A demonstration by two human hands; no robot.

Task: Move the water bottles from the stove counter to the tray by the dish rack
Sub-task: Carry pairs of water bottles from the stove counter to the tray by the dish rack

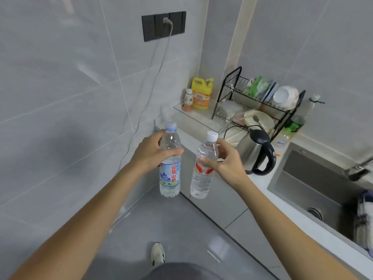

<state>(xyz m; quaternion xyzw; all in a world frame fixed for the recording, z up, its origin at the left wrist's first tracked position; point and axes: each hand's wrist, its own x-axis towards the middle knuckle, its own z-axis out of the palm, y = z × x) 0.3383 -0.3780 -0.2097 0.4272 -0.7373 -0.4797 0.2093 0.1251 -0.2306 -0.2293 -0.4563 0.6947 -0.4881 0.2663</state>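
- The blue-label bottle (170, 170) is in the air, upright, in front of the person and above the floor, not on any counter.
- The left hand (153, 152) grasps this bottle at its upper part, the fingers and thumb curled round it just under the blue cap.
- The red-label bottle (203, 168) is just to the right of the first one, a little tilted, also in the air; the two bottles are near but do not touch.
- The right hand (226, 160) grasps the red-label bottle at its upper half, the thumb on the near side and the fingers behind it, below the white cap.
- Farther away, on the white counter (260, 182), lies a clear tray (198, 120) near the wall corner.
- On the far part of the tray stand a yellow detergent jug (201, 93) and, to its left, a small bottle (188, 100) with a white cap.
- To the right of the tray stands a black dish rack (260, 102) with bowls and plates in it.
- In front of the rack, nearer to the person, stands a steel kettle (256, 152) with a black handle.
- At the right is a steel sink (314, 184), and a tap (359, 168) reaches over it from the right edge.
- On the left wall is a dark socket panel (163, 25) with a charger and a white cable hanging down.
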